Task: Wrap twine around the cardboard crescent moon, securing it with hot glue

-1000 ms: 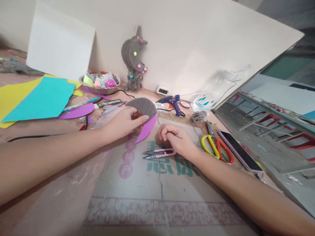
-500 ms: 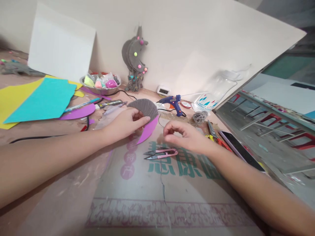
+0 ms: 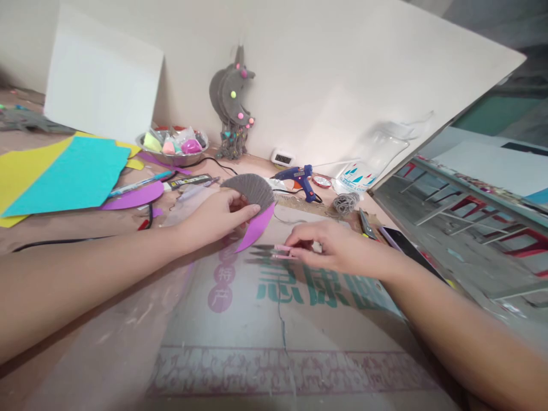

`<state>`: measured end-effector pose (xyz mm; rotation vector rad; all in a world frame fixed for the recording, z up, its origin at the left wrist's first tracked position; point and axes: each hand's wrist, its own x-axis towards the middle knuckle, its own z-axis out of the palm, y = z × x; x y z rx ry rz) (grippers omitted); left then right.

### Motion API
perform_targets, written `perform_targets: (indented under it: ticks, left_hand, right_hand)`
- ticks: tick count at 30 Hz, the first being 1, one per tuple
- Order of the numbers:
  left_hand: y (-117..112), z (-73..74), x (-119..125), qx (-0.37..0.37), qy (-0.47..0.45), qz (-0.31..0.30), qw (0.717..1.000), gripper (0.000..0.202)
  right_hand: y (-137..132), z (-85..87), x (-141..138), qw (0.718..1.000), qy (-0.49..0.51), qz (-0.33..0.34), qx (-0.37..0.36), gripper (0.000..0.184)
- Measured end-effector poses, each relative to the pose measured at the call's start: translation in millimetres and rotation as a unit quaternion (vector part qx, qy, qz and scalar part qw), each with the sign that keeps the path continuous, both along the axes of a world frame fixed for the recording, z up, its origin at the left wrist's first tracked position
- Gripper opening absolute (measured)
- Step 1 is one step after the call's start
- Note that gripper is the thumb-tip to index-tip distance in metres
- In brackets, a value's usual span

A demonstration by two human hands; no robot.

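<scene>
My left hand (image 3: 226, 214) is closed on a purple crescent (image 3: 258, 227), pinching it between thumb and fingers. Grey yarn (image 3: 252, 190) wraps the crescent's upper part, while its lower tip is bare purple. A strand of yarn trails right from it. Pink-handled thread snips (image 3: 280, 251) are in my right hand (image 3: 321, 245), thumb and fingers closed on the handles. The blades point left, a little below the crescent's tip, and look blurred. Beneath both hands lies a printed board (image 3: 240, 325).
Behind the hands are a blue glue gun (image 3: 299, 178), a grey yarn ball (image 3: 346, 202) and a small clock (image 3: 282, 157). Scissors (image 3: 367, 224) and a phone (image 3: 406, 251) lie right. A bowl (image 3: 171, 157) and coloured sheets (image 3: 72, 177) are left. A decorated grey moon (image 3: 233, 100) hangs behind.
My right hand has come down onto the pink snips and lifted them off the board. My left hand still holds the crescent in nearly the same spot.
</scene>
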<state>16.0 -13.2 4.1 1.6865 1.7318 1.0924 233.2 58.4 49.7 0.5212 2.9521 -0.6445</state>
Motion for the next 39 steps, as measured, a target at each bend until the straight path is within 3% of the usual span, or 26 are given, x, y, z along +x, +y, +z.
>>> perform_targets:
  ticks: [5, 10, 12, 14, 17, 23, 25, 27, 29, 31, 33, 36, 39]
  left_hand:
    - [3, -4.6, -4, -0.022, -0.051, 0.019, 0.998, 0.037]
    - [6, -4.2, -7, -0.006, -0.064, 0.037, 0.997, 0.036]
    - [7, -2.4, -7, 0.001, -0.057, 0.042, 0.998, 0.035]
    - [6, -0.7, -7, 0.005, -0.048, 0.046, 0.998, 0.034]
    - [5, 1.0, -5, -0.005, -0.051, 0.042, 0.998, 0.034]
    - [3, 0.5, -3, -0.044, -0.088, 0.021, 0.995, 0.033]
    - [3, 0.4, -3, -0.046, -0.083, 0.020, 0.995, 0.033]
    - [2, 0.1, -3, -0.039, -0.079, 0.027, 0.996, 0.033]
    - [2, -0.7, -3, -0.040, -0.088, 0.028, 0.995, 0.034]
    - [2, -2.0, -3, -0.047, -0.101, 0.017, 0.994, 0.034]
    - [2, -3.0, -3, -0.049, -0.102, 0.010, 0.993, 0.034]
    - [3, -3.5, -3, -0.040, -0.083, 0.014, 0.996, 0.033]
    - [4, -3.1, -3, -0.033, -0.071, 0.008, 0.997, 0.035]
  right_hand:
    - [15, -13.8, 0, 0.995, 0.047, -0.058, 0.067, 0.022]
    - [18, -18.3, 0, 0.970, 0.148, -0.152, 0.118, 0.021]
    - [18, -15.2, 2, 0.974, 0.161, -0.155, 0.028, 0.034]
    - [18, -14.4, 3, 0.974, 0.140, -0.108, -0.143, 0.048]
    - [22, -20.4, 5, 0.927, 0.103, -0.012, -0.361, 0.053]
    - [24, -32.0, 6, 0.828, 0.063, 0.050, -0.555, 0.051]
    - [21, -31.1, 5, 0.824, 0.108, 0.028, -0.555, 0.050]
    - [19, -29.0, 5, 0.851, 0.150, -0.004, -0.503, 0.047]
    - [17, -27.2, 4, 0.870, 0.127, 0.003, -0.476, 0.047]
    - [16, -26.9, 3, 0.859, 0.094, 0.027, -0.503, 0.049]
    - [16, -28.9, 2, 0.841, 0.124, 0.012, -0.526, 0.049]
    - [17, -34.7, 1, 0.854, 0.186, -0.049, -0.484, 0.045]
    - [17, -40.7, -1, 0.857, 0.161, -0.057, -0.487, 0.049]
